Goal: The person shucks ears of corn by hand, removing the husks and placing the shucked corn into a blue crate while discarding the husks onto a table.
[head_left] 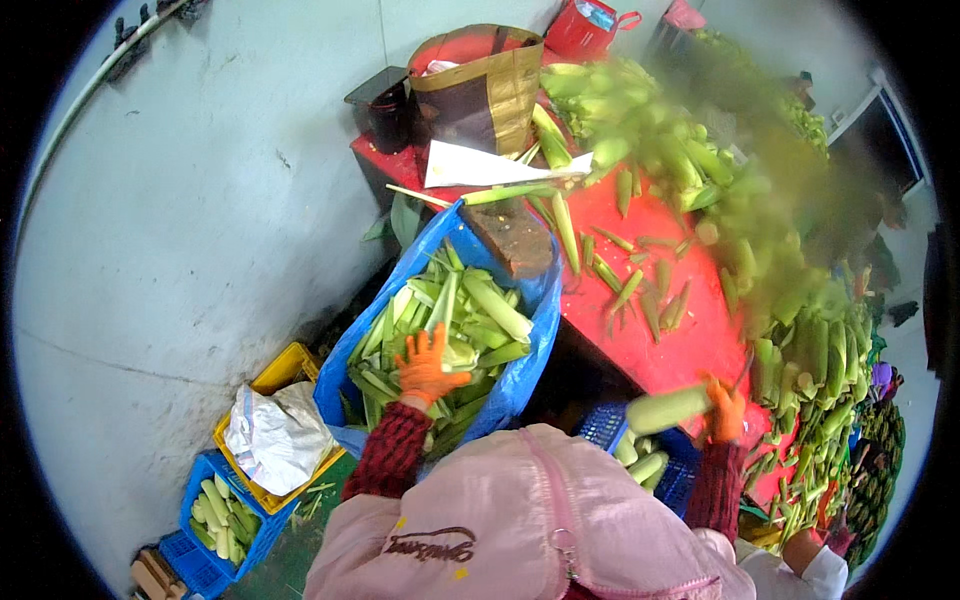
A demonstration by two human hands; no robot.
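My left hand (428, 365), in an orange glove, reaches into a big blue bag (533, 340) and rests with spread fingers on the green corn husks (470, 310) piled inside. My right hand (727, 410), also in an orange glove, grips a peeled pale green corn ear (667, 408) above a blue crate (680, 478) that holds several peeled ears. A red table (660, 330) lies in front of me, with a heap of unpeeled corn (680, 150) along its far and right side.
A wooden block (512, 235) and scattered husk bits lie on the red table. A brown and gold bag (480, 85) stands at the back. On the floor at left are a yellow crate (285, 365) with a white sack (275, 435) and a blue crate of corn (225, 510).
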